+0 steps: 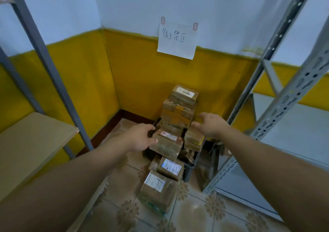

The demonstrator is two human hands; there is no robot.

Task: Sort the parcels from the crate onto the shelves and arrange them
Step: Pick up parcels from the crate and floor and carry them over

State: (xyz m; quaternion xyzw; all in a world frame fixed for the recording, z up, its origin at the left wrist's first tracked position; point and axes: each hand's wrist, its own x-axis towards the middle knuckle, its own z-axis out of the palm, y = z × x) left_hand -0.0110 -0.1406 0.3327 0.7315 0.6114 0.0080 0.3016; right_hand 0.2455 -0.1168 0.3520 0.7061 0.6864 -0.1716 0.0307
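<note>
Released and gripping nothing, the left hand point(142, 138) reaches with loosely curved fingers to the left edge of a tilted parcel point(168, 143), while the right hand point(211, 124) hangs with fingers splayed just above a short stack point(193, 140); I judge the hands are set to close on a parcel from either side. Whether the left fingers touch the cardboard I cannot tell. Nearest on the tiled floor point(195, 214) lies a labelled box point(156, 189), and a second box point(170, 167) sits behind it at the rim of the black crate point(188, 171), probably overflow from a crate too full to hold them. Further back a tall stack point(179, 112) rises at the crate's far end, close to the yellow wall point(138, 82). A left shelf point(30, 148) and a grey right shelf point(288, 130) stand either side, handy for carrying parcels across. With so much piled here, sorting looks far from done. A handwritten sign point(178, 39) hangs above
</note>
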